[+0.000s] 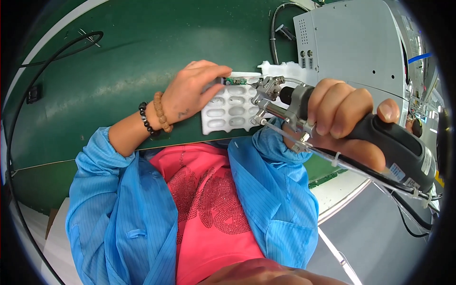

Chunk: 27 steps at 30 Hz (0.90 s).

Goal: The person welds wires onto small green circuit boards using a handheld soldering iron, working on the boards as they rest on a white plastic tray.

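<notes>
My left hand (192, 88), with two bead bracelets at its wrist, pinches a small green circuit board (236, 81) with a dark part at its left end. The board is held over the back edge of a white moulded tray (206, 127) with several oval pockets. My right hand (344, 114) is wrapped round the black handle of a soldering gun (396, 145) with metal brackets and a thin feed tube. Its tip points left and lies close to the board's right end; whether they touch I cannot tell.
A grey metal box (351, 42) with round connectors stands at the back right, a black cable (273, 33) beside it. Another white tray (289, 70) sits behind the first. On the green table's left side are a long black cable (14, 137) and a small black block (33, 94).
</notes>
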Each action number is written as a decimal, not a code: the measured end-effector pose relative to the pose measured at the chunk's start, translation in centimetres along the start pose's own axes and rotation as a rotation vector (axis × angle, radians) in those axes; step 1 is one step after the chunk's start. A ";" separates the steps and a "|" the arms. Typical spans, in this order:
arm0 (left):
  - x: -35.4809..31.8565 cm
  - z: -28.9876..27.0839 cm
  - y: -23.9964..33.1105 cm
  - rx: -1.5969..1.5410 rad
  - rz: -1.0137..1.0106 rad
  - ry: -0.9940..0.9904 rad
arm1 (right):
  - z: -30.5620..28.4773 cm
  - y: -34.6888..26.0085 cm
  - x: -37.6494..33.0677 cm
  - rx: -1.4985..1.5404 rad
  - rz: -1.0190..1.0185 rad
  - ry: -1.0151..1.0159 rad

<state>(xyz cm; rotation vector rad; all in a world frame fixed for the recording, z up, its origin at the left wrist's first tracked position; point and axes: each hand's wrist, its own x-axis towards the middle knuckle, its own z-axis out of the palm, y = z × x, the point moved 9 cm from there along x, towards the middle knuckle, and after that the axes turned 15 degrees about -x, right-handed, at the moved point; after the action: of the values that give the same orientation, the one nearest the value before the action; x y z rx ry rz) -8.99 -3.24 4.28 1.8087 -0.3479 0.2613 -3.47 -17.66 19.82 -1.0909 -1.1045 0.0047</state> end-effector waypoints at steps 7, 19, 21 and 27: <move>-0.6 0.7 -2.1 -0.075 -0.062 0.069 | 1.2 2.7 0.3 -0.047 0.010 -0.051; -0.6 1.0 -2.2 0.014 0.021 0.070 | 2.2 3.5 -0.4 -0.086 0.037 -0.087; -0.7 1.1 -2.3 0.010 0.017 0.075 | 2.4 3.7 -0.5 -0.087 0.037 -0.086; -0.8 1.3 -2.6 -0.001 0.009 0.076 | 2.5 4.5 -0.4 -0.059 0.084 -0.127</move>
<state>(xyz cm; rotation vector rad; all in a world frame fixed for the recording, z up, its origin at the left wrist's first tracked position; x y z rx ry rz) -8.74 -3.80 1.29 1.7914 -0.3028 0.3356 -3.25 -13.73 16.40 -1.2023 -1.1773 0.1099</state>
